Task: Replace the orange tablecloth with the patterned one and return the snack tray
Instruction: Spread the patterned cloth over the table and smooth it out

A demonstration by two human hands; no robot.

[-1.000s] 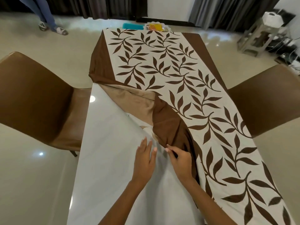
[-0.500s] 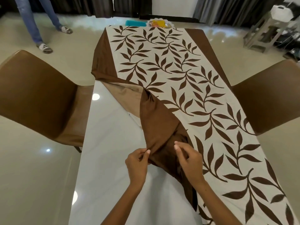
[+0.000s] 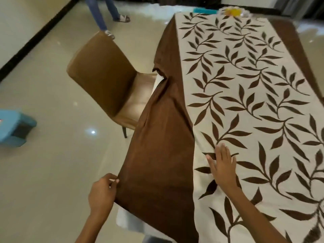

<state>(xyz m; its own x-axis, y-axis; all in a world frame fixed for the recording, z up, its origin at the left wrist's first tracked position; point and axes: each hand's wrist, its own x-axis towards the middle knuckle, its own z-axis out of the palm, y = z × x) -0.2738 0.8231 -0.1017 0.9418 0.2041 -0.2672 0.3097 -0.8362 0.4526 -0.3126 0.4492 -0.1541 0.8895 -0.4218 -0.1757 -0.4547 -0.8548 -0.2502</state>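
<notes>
The patterned tablecloth (image 3: 245, 95), cream with brown leaves and a plain brown border, covers most of the table. My left hand (image 3: 102, 192) pinches the edge of the brown border (image 3: 157, 155) and holds it stretched out past the table's left side. My right hand (image 3: 222, 165) lies flat with straight fingers on the leaf pattern, pressing the cloth down. A small strip of white table top (image 3: 122, 220) shows under the border near me. The snack tray (image 3: 232, 12), with yellow contents, sits beyond the far end of the table. No orange cloth is in view.
A brown chair (image 3: 105, 81) stands close against the table's left side. A blue stool (image 3: 15, 127) sits on the floor at far left. A person's legs (image 3: 105, 13) stand behind the chair. A teal object (image 3: 204, 11) lies near the tray.
The folded-over brown border has been pulled left and opened out over the bare table. My left hand moved left with the edge; my right hand let go and now presses flat. My view swung left.
</notes>
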